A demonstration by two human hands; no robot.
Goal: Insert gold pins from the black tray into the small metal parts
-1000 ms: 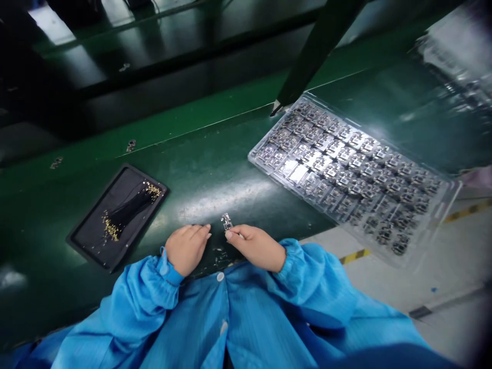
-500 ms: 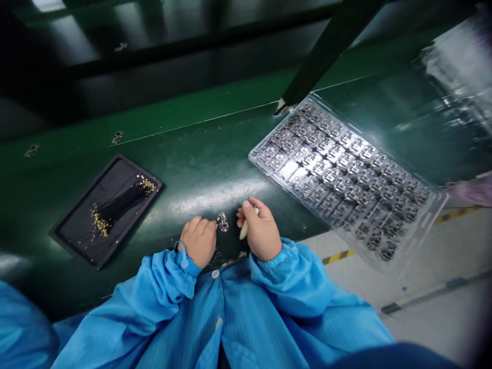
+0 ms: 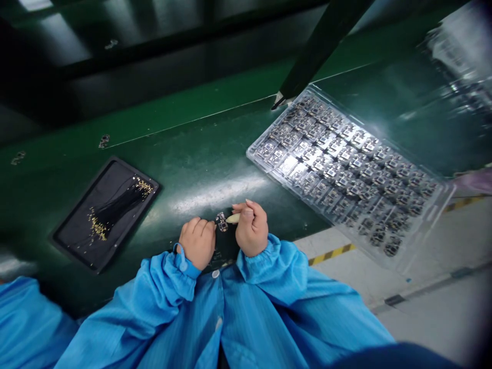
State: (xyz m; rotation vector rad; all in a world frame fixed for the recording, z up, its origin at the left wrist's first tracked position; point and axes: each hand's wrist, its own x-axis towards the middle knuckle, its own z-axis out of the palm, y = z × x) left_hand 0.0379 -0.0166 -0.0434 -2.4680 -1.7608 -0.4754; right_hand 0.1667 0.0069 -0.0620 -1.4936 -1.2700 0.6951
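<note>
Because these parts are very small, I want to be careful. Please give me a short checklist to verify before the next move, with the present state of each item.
1. Small metal part beside left hand, held or not: cannot tell.
2. Right hand gripping pale pointed stick: ok.
3. Stick's tip touching the part: cannot tell.
4. Metal components in rows in clear plastic tray: ok.
5. Bundle of fine black wires inside black tray: ok.

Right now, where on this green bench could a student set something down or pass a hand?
The widest bare patch is the glossy green bench between the black rectangular tray and the clear plastic tray of metal parts, just beyond the hands. Crowded where the left hand and right hand, gripping a pale stick, flank a small metal part.
</note>
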